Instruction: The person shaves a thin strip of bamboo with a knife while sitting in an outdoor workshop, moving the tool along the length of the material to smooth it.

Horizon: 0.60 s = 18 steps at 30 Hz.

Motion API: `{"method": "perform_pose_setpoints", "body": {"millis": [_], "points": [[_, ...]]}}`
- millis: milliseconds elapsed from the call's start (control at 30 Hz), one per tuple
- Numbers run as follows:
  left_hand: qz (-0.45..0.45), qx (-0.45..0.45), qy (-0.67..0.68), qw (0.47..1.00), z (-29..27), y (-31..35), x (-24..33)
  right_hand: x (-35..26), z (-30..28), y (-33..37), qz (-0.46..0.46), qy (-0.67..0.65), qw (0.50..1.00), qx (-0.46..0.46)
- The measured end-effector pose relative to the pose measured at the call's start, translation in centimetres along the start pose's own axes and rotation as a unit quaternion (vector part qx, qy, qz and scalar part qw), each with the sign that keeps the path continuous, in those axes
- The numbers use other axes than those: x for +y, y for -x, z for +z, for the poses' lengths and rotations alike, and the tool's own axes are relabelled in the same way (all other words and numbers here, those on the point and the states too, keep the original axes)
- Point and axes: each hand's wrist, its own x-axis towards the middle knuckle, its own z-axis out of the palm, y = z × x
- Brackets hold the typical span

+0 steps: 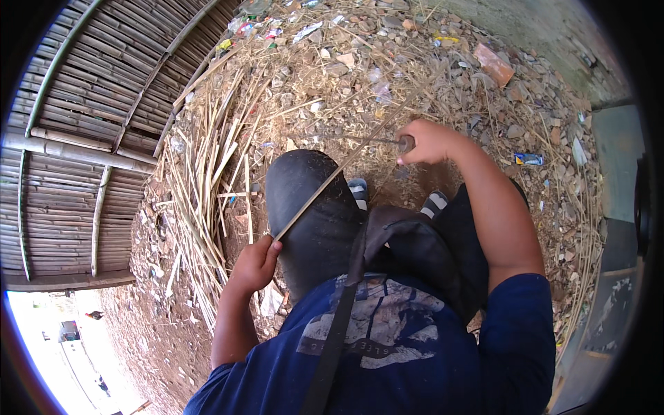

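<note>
The person sits over littered ground [484, 104], a long thin bamboo strip [339, 173] running slantwise across the black-clad knee [311, 207]. The left hand [254, 264] has its grip closed around the strip's near end, low beside the knee. The right hand [427, 142] is closed on a knife handle [406, 143] — the blade meets the strip farther up, just beside the hand. A heap of split bamboo slivers [207, 180] lies to the left, near a bamboo wall [76, 138].
</note>
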Motion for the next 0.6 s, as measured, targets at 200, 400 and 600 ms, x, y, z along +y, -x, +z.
{"method": "perform_pose_setpoints", "body": {"millis": [200,400,600], "points": [[0.009,0.007,-0.026,1.000,-0.3,-0.1,0.1,3.5,-1.2,-0.5,0.138,-0.119,0.983,0.014],[-0.001,-0.023,0.028,0.999,-0.8,-0.2,0.1,-1.3,0.8,-0.5,-0.023,0.067,0.997,0.020],[0.017,0.006,0.005,1.000,-0.1,-1.3,0.9,3.5,0.1,-1.5,0.075,-0.136,0.986,-0.053]]}}
